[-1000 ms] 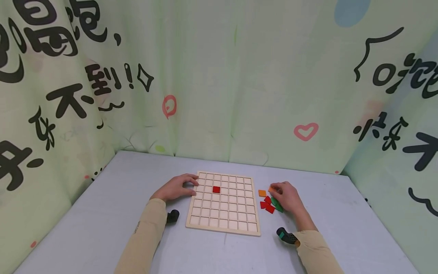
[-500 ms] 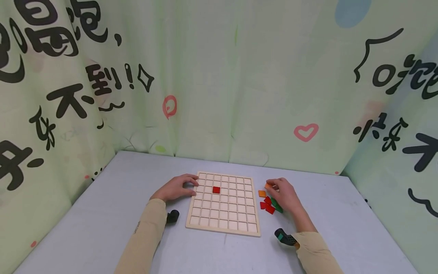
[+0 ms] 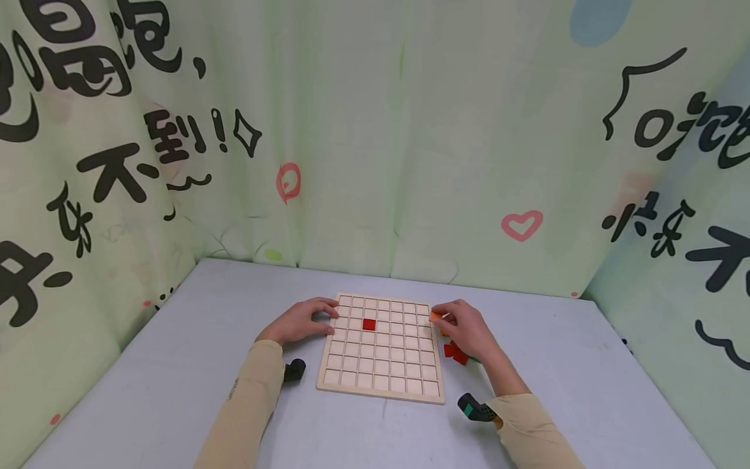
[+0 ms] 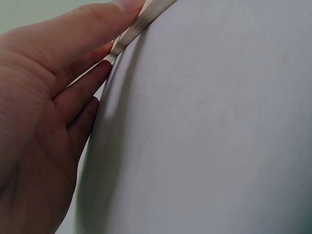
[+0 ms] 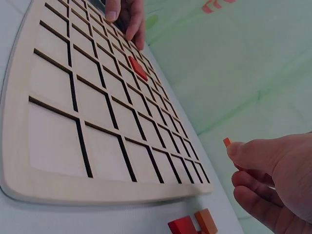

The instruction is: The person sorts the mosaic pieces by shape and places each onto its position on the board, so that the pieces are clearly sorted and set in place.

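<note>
A wooden grid board (image 3: 381,393) lies flat on the table. One red square tile (image 3: 369,324) sits in a cell toward its upper left. The left hand (image 3: 297,322) rests at the board's left edge, thumb and fingers spread and touching the rim (image 4: 141,24). Between thumb and fingers, the right hand (image 3: 469,329) pinches an orange tile (image 5: 226,142), held above the board's right edge. Below that hand lie several red tiles (image 3: 455,353). Another orange tile (image 5: 206,222) lies beside them, and green tiles are mostly hidden under the right hand.
White table (image 3: 387,436) surface surrounds the board. A printed curtain (image 3: 351,130) hangs behind the table and along both sides. Black wrist-worn devices (image 3: 476,408) show below each hand.
The right hand has lifted the orange tile and carried it left, from the loose pile to the board's right edge. The left hand stays in place.
</note>
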Motion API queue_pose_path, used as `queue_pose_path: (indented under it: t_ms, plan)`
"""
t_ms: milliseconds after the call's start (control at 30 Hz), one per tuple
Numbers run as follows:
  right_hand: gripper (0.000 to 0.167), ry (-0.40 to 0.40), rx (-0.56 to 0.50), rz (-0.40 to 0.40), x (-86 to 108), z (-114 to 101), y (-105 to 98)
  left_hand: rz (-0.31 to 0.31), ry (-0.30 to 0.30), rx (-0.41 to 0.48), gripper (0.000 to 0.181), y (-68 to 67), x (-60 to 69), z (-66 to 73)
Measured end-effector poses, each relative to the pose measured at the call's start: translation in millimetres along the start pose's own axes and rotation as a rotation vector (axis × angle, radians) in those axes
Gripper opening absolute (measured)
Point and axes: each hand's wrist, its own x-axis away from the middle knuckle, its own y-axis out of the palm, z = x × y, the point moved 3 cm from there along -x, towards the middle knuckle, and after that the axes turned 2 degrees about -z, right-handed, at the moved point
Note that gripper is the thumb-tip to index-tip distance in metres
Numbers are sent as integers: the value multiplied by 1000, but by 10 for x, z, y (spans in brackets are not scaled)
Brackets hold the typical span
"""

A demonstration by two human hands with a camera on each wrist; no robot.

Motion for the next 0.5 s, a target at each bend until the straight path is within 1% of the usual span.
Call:
queue_pose_path:
  t_ms: [200,433,500]
  plan:
    - [27,-45,-32,-2,-13,-107,62,9,-4,0,23,-7,-2,5]
    - [26,-81,-50,-17,-9,-193,124,8,-27,0,23,7,-11,-24]
    - [26,-97,-54,-17,0,-232,127,9,-25,4,23,12,-10,-28]
